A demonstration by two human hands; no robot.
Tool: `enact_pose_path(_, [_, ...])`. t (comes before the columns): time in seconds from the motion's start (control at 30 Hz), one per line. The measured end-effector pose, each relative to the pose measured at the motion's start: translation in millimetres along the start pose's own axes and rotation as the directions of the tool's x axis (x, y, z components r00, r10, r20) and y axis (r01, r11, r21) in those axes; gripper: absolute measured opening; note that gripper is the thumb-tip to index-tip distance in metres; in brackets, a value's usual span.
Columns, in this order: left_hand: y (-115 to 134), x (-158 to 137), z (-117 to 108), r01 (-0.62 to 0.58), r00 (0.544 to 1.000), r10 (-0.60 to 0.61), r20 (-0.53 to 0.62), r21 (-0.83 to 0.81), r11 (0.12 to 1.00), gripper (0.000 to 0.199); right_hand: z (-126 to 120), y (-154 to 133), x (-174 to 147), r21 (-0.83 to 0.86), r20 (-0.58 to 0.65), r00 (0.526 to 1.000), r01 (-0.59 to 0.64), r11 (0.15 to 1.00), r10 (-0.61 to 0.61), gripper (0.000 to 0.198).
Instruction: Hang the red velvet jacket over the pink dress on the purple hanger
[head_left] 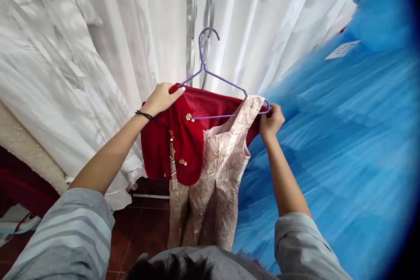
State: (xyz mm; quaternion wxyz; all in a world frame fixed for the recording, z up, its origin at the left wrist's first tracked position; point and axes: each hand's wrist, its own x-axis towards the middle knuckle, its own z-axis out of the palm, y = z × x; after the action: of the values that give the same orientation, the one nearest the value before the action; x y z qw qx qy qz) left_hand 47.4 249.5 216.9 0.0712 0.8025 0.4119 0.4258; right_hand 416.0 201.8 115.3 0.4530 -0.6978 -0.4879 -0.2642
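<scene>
Both hands are working at a purple hanger point(203, 67) that is carrying two garments. Left hand point(163, 98), black band point(144, 115) at its wrist, is pinching the red velvet garment point(185, 153) at the hanger's left end; thumb is lying on top, fingers are going out of sight in the cloth. Right hand point(272, 121) is closing on the red edge just beside the hanger's right end, fingers curling in. Red garment is draping over the left end and running behind toward the right; its front panel is showing a flower ornament point(189, 117) and a beaded tassel point(173, 162). Pale gold outfit point(226, 157) is hanging by a strap near the right end, strap passing in front of the bottom bar, body partly sitting behind the red panel. Hook is standing in front of a metal frame point(213, 0); can't tell if it's bearing on it. White curtain point(170, 8) is backing everything, white gowns point(39, 52) are hanging left, blue tulle dress point(344, 140) is filling the right.
</scene>
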Motion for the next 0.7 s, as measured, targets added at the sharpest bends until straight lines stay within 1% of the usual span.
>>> enact_pose_path(0.03, [-1,0,1,-0.009,1.000,0.009,-0.010,0.006,1.000,0.043,2,2,5,0.011,0.001,1.000,-0.024,1.000,0.024,0.031])
enact_pose_path(0.07, [-1,0,2,-0.018,1.000,0.018,-0.022,0.016,1.000,0.043,3,3,11,0.036,0.052,0.998,-0.041,0.998,0.040,0.031])
enact_pose_path(0.1, [-2,-1,3,-0.029,0.999,0.030,-0.034,0.027,0.999,0.043,2,2,20,0.068,0.156,0.987,-0.055,0.996,0.044,0.030])
enact_pose_path(0.13, [-3,-1,3,-0.044,0.998,0.046,-0.043,0.039,0.998,0.042,-3,-1,31,0.093,0.295,0.955,-0.063,0.994,0.033,0.029])
enact_pose_path(0.17, [-4,0,2,-0.064,0.997,0.066,-0.048,0.049,0.997,0.041,-12,-4,44,0.103,0.423,0.906,-0.064,0.993,0.014,0.027])
enact_pose_path(0.2, [-4,-1,2,-0.088,0.995,0.090,-0.050,0.055,0.995,0.039,-26,-9,60,0.096,0.502,0.865,-0.059,0.994,0.003,0.027])
enact_pose_path(0.23, [-5,-1,0,-0.109,0.992,0.112,-0.052,0.055,0.993,0.036,-44,-14,78,0.080,0.520,0.854,-0.049,0.996,0.000,0.029])
enact_pose_path(0.27, [-5,-2,-1,-0.122,0.991,0.124,-0.057,0.050,0.991,0.032,-66,-19,95,0.061,0.467,0.884,-0.020,0.998,-0.011,0.032])
enact_pose_path(0.33, [-4,-4,-3,-0.111,0.990,0.113,-0.084,0.036,0.993,0.022,-113,-32,123,0.039,0.249,0.968,0.014,0.999,-0.023,0.043])
enact_pose_path(0.37, [-4,-6,-5,-0.093,0.990,0.096,-0.100,0.035,0.995,0.019,-133,-40,130,0.012,0.104,0.993,0.062,0.998,-0.063,0.044])
enact_pose_path(0.4, [-3,-9,-6,-0.077,0.990,0.081,-0.112,0.039,0.996,0.018,-149,-47,131,-0.042,0.009,0.995,0.100,0.994,-0.100,0.043])
enact_pose_path(0.43, [-2,-11,-7,-0.067,0.990,0.072,-0.121,0.048,0.997,0.019,-160,-54,127,-0.129,-0.033,0.992,0.118,0.985,-0.123,0.042])
enact_pose_path(0.47, [-1,-14,-8,-0.065,0.990,0.072,-0.125,0.058,0.996,0.020,-165,-61,118,-0.240,-0.002,0.992,0.120,0.963,-0.124,0.040])
enact_pose_path(0.5, [0,-17,-8,-0.068,0.989,0.076,-0.127,0.068,0.995,0.021,-167,-66,106,-0.356,0.110,0.991,0.113,0.928,-0.078,0.040])
enact_pose_path(0.53, [1,-20,-9,-0.072,0.989,0.082,-0.126,0.079,0.994,0.022,-167,-71,91,-0.456,0.271,0.962,0.121,0.882,0.008,0.040])
enact_pose_path(0.57, [3,-23,-10,-0.075,0.989,0.086,-0.122,0.093,0.993,0.023,-167,-75,75,-0.523,0.433,0.896,0.157,0.838,0.102,0.039])
enact_pose_path(0.6, [5,-25,-11,-0.076,0.989,0.090,-0.118,0.114,0.991,0.024,-168,-80,59,-0.549,0.552,0.816,0.201,0.811,0.172,0.038])
enact_pose_path(0.63, [7,-27,-12,-0.074,0.989,0.091,-0.115,0.142,0.987,0.025,-172,-86,43,-0.547,0.619,0.760,0.236,0.803,0.198,0.037])
enact_pose_path(0.67, [9,-29,-12,-0.071,0.989,0.092,-0.117,0.177,0.982,0.025,-177,-94,27,-0.529,0.640,0.746,0.256,0.809,0.182,0.036])
enact_pose_path(0.7, [12,-30,-12,-0.064,0.988,0.092,-0.122,0.215,0.975,0.026,-184,-104,11,-0.503,0.622,0.771,0.262,0.824,0.135,0.034])
